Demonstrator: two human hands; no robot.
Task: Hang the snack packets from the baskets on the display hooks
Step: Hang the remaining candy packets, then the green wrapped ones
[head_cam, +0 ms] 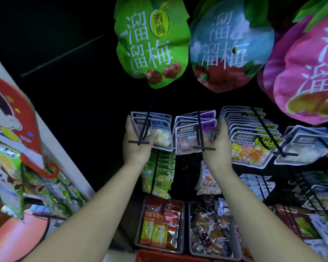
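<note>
Three big bags hang along the top: a green bag at centre, a blue bag just beside it to the right, and a pink bag at the upper right edge. A thin dark rod slants across the black upper left. A white panel runs diagonally down the left side. On it is a red cartoon sign with a hooked lower end. Blurred green packs lie at the left edge. An orange-pink round shape fills the lower left corner. A red crate shows at the bottom edge.
</note>
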